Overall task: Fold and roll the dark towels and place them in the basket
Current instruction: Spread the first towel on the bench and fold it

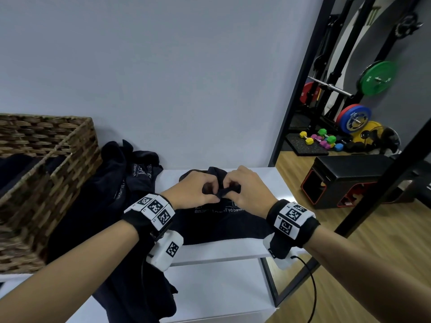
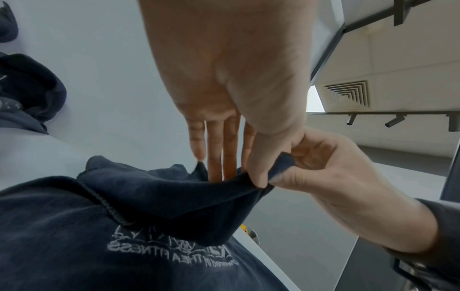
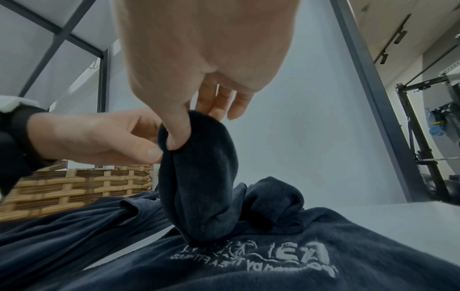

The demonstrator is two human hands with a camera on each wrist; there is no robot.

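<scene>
Dark towel (image 1: pixel 224 220) edge pinched between left hand (image 1: pixel 193 191) and right hand (image 1: pixel 247 190), beside wicker basket (image 1: pixel 70 159).

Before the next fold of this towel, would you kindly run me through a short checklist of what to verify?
1. Left hand grip on the dark towel: ok; thumb and fingers pinch a raised edge.
2. Right hand grip on that edge: ok; it pinches right beside the left.
3. Towel lying flat on the white table: not ok; the far end is bunched.
4. Printed logo side: ok; it faces up.
5. Room in the wicker basket: cannot tell; dark cloth already lies inside.
6. Pile of other dark towels clear of this towel: cannot tell; it lies close on the left.
</scene>
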